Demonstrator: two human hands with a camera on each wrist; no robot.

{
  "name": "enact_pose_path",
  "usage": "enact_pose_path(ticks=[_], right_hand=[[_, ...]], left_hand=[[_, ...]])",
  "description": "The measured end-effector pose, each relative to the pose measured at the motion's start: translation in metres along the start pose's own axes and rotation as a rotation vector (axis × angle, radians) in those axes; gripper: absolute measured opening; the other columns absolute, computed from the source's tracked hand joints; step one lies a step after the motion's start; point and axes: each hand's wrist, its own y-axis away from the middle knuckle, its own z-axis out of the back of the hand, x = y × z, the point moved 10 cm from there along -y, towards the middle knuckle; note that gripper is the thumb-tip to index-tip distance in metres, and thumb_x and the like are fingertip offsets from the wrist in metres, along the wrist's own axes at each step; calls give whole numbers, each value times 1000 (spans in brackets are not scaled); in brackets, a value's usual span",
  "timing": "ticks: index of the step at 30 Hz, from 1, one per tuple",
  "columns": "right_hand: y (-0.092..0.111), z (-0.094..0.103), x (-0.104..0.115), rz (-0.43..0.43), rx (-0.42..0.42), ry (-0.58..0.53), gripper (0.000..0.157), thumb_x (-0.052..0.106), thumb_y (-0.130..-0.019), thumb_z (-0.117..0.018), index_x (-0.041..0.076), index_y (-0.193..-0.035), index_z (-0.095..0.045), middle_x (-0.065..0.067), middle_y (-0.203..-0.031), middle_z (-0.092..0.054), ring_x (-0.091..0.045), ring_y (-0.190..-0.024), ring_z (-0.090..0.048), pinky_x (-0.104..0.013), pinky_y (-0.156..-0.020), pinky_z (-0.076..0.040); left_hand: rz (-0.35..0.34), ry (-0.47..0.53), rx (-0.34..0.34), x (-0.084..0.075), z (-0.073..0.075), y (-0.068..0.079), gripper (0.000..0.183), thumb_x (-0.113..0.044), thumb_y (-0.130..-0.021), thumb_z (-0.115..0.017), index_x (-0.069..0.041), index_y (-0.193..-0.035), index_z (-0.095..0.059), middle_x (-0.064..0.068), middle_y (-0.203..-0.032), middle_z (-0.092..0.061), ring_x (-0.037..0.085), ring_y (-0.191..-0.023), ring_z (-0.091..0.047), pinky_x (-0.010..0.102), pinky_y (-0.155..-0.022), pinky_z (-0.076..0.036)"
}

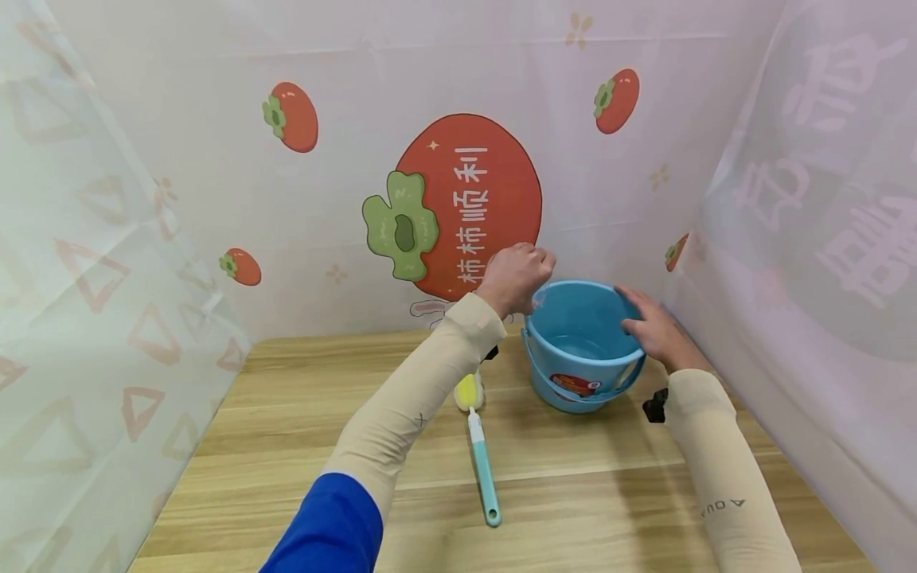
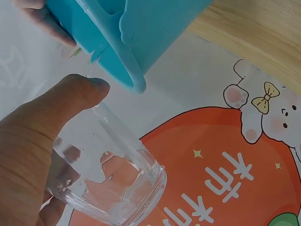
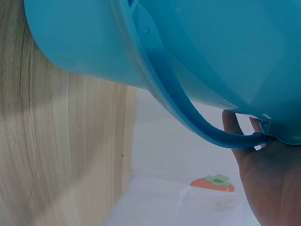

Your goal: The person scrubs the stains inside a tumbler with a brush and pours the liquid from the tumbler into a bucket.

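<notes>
My left hand (image 1: 517,278) grips a clear drinking glass (image 2: 127,197) above the left side of the blue bucket (image 1: 582,350). The glass is tipped, mouth towards the bucket, with water in its lower part and drops on its wall. In the left wrist view, the thumb lies along the near side of the glass. On the right, my right hand (image 1: 655,330) holds the bucket's rim, thumb over the inside and fingers along the outside. The bucket stands upright on the wooden table, its blue handle (image 3: 188,115) hanging down.
A bottle brush (image 1: 483,469) with a yellow and white sponge head and teal handle lies left of the bucket, partly under the left forearm. A white persimmon-printed cloth (image 1: 344,199) hangs behind the table (image 1: 286,446), with more sheeting at both sides.
</notes>
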Motion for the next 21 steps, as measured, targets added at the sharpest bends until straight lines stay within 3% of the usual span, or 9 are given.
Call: enact_pose_path(ticks=[13,21], right_hand=[[1,0,-2,-15,-1,0,76,9,-100,-48,9,-170,-16,-29,-173,-16,-60,-154,-22,-81,-115,-28],[0,0,-2,-12,-5,-16,75,8,-101,-48,9,-169,-17,-28,-174,-16,-59,-155,-20,-81,-116,-26]], left_hand=[[-38,-54,9,-12,-5,-2,64,-49,-86,-86,-15,-136,-64,2,-138,-72,22,-126,-69,40,-105,-57],[-104,-138,-14,-25,-6,1,57,-35,-94,-80,-12,-142,-61,6,-143,-69,24,-132,-67,39,-113,-51]])
